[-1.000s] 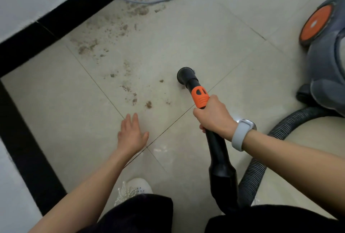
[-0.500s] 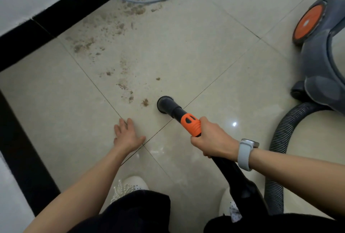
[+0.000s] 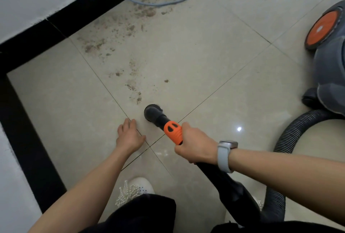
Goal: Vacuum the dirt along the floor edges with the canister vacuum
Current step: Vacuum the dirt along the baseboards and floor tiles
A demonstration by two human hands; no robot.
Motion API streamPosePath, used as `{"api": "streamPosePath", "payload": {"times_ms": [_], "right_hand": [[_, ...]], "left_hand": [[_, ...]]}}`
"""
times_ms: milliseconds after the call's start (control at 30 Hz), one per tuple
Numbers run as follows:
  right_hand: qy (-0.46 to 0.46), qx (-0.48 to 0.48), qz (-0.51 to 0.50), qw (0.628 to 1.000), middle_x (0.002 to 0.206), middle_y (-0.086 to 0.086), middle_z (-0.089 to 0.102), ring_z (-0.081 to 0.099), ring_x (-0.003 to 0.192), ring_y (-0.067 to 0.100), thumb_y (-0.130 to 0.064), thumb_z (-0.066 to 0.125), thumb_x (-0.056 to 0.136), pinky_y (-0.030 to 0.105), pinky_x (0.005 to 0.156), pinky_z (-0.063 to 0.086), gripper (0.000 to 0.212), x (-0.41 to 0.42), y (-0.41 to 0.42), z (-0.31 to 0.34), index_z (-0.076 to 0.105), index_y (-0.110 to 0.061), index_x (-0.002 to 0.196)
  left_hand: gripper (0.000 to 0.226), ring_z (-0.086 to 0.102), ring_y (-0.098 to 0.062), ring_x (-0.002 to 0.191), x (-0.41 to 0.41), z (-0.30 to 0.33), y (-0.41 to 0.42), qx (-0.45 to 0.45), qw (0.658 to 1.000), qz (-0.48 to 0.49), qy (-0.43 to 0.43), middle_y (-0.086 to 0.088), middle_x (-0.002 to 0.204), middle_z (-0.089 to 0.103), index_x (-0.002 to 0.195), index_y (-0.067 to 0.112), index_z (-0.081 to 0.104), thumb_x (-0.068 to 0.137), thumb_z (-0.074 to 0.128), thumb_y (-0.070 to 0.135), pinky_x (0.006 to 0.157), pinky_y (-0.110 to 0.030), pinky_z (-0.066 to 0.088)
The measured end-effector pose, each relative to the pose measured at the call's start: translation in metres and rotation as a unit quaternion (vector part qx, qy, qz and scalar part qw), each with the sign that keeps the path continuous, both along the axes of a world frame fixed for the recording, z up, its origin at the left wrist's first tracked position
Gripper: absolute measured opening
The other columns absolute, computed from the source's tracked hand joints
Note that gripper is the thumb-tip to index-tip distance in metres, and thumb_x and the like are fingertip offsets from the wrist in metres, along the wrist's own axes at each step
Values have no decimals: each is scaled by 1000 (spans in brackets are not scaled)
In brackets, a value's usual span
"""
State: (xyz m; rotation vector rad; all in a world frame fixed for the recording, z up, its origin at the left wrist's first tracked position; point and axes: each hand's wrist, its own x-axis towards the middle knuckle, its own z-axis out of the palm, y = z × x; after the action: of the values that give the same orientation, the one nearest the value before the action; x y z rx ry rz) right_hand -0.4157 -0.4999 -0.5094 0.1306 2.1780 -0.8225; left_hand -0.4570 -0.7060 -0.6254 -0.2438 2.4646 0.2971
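Note:
My right hand [image 3: 196, 145] grips the black vacuum wand just behind its orange collar [image 3: 172, 131]. The round black nozzle [image 3: 153, 113] sits on the beige tile, just below a trail of brown dirt [image 3: 133, 87]. More dirt [image 3: 104, 44] spreads up toward the black baseboard [image 3: 78, 19] along the white wall. My left hand [image 3: 129, 135] rests flat on the floor, fingers straight, a short way left of the nozzle. The grey canister vacuum [image 3: 330, 75] with an orange wheel stands at the right, its ribbed hose [image 3: 291, 133] curving down toward me.
A pale blue cable [image 3: 160, 3] loops across the dirty floor near the top. A second black baseboard [image 3: 28, 139] runs down the left side, forming a corner. White shoes [image 3: 136, 188] and dark trouser legs fill the bottom edge.
The nozzle has been pulled back toward me and to the left, over the loose crumbs near the tile joint; those specks are gone. My left hand stays flat on the floor.

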Motion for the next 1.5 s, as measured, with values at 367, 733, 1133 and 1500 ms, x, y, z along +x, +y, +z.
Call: {"api": "streamPosePath", "payload": {"times_ms": [367,733,1133,1500], "right_hand": [[31,-19,-223,974,80,8,50,58,50,24,-10,51,84,29,44,49,21,-62,24,0,38,-6,100],[46,64,42,996,74,0,43,50,74,28,-19,51,86,30,64,38,23,-19,-25,2,32,-12,96],[36,52,88,994,96,13,57,51,78,31,-20,51,88,30,65,35,25,-1,-45,9,29,-13,95],[103,35,-118,987,100,18,61,66,81,39,-13,52,84,42,70,54,24,-90,-31,11,33,-9,99]], "left_hand": [[96,-8,-30,145,9,-2,-26,-21,999,43,-23,-5,159,-12,151,16,1,84,66,42,114,-48,20],[91,-4,-27,146,17,-2,-35,-19,999,40,14,-3,159,-7,151,18,8,84,65,42,113,-47,21],[94,-1,-26,146,13,-6,-32,-13,997,72,29,-1,159,-2,149,22,13,79,71,41,112,-47,22],[95,9,-24,145,16,-9,-54,-13,992,115,60,-6,158,10,145,9,23,74,75,44,110,-44,28]]}}
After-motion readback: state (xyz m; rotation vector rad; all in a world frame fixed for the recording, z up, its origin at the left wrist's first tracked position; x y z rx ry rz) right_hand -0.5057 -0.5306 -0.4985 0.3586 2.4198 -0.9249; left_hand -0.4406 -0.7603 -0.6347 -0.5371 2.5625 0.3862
